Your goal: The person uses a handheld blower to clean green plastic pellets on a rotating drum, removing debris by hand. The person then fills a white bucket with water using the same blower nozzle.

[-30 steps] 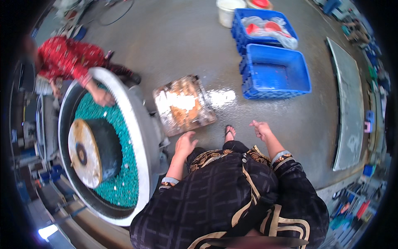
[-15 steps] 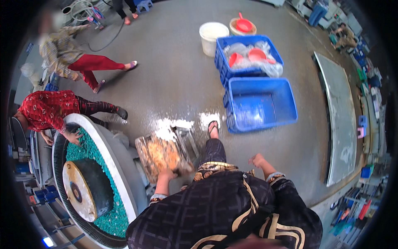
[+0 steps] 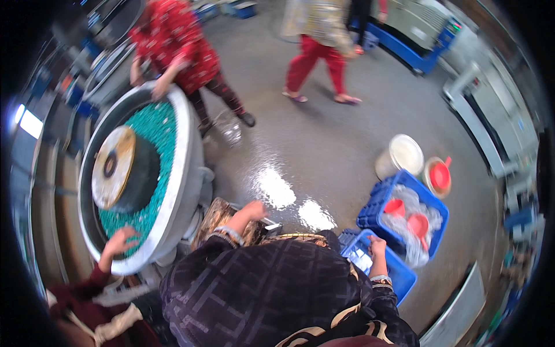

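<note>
My left hand is curled, slightly blurred, in front of me, with nothing seen in it. Below it, partly hidden by my forearm, stands a worn wooden block-like seat with brownish stains. My right hand, its fingers curled in, appears over the empty blue crate; whether it touches the crate I cannot tell. To my left is a big round grey tub holding small green pieces around a drum-like centre. A co-worker's hand reaches over its near rim.
Beyond the tub a person in red leans on its rim. Another person in red trousers is at the far side. A second blue crate holds plastic bags and red scoops; a white bucket stands behind it. The floor is wet.
My view has turned left, so the crates appear lower and farther right. Both my hands have risen in view. A co-worker's arm now shows at lower left; the person in red now stands more upright.
</note>
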Available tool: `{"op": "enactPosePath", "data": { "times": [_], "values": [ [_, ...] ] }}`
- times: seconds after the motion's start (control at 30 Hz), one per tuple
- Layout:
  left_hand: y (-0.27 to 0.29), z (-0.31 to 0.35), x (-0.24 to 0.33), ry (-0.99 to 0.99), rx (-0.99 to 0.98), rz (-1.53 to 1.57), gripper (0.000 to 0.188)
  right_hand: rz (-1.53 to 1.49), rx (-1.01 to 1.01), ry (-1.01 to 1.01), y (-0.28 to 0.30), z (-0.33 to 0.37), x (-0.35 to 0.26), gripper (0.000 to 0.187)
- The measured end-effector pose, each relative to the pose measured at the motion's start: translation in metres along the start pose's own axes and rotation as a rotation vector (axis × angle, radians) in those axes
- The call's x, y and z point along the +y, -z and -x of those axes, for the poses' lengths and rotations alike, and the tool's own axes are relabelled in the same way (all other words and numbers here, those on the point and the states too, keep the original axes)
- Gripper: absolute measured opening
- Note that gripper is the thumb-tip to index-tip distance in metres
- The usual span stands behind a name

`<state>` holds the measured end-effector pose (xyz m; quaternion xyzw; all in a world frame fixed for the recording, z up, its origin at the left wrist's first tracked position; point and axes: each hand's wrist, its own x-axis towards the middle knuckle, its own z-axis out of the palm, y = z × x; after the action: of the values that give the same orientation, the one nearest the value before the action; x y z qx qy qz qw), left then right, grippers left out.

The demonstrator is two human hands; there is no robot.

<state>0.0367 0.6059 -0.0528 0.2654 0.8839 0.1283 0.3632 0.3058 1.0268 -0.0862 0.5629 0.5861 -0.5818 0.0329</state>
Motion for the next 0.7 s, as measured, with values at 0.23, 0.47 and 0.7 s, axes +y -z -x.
{"op": "enactPosePath", "data": {
  "times": [0.23, 0.47, 0.7],
  "values": [
    [0.017, -0.046, -0.018, 0.263, 0.297, 0.460, 0.027, 0.653, -0.357, 0.135, -0.036, -0.146, -0.090, 0.016],
    [-0.050, -0.059, -0.041, 0.806, 0.120, 0.825, 0.026, 0.688, -0.430, 0.149, -0.128, -0.240, -0.309, 0.018],
    [0.010, -0.066, -0.006, 0.856, 0.459, 1.105, 0.022, 0.714, -0.618, 0.021, -0.301, -0.230, -0.430, 0.019]
  ]
}}
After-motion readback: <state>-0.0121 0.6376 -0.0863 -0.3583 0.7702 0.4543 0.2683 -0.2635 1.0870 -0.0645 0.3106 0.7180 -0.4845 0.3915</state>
